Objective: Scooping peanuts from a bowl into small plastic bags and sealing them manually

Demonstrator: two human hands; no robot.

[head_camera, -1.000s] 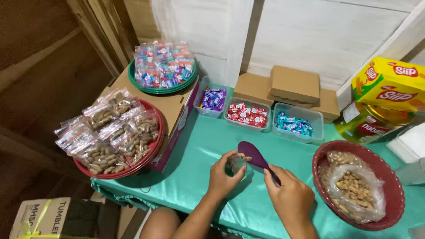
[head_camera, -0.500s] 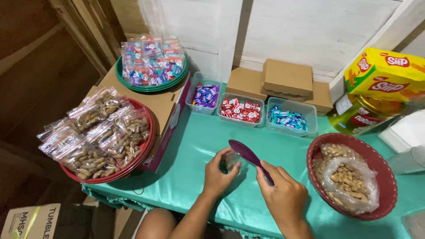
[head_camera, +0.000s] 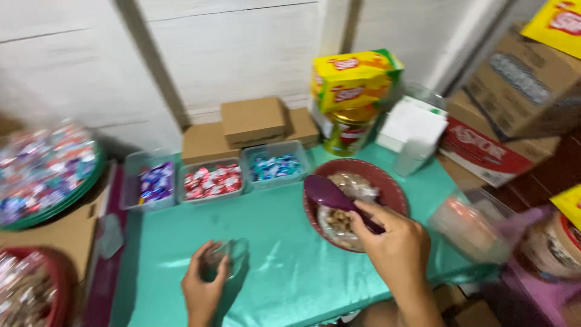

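Sweets heaped on a round green tray at far left, blurred, resting on a cardboard box; below it, the edge of a red basket of bagged snacks. Stretched across the middle, a teal cloth over the surface. Along its far edge, three clear tubs in a row: purple-wrapped sweets, red-and-white ones, blue ones, sorted by colour, likely for easy picking. Behind them, flat brown cartons stacked against the white wall.

Near the front edge, left hand with fingers curled around a small clear plastic bag, mouth turned up and held just off the cloth, seemingly kept ready for filling. To the right, right hand clenched on the handle of a purple scoop, its blade pushed down into the red bowl lined with a bag of peanuts; bowl set near that hand, within easy reach.

Behind the bowl, a gold tin with a yellow box on top, beside a white carton. Further right, cardboard boxes and a blurred clear container at the surface's edge.
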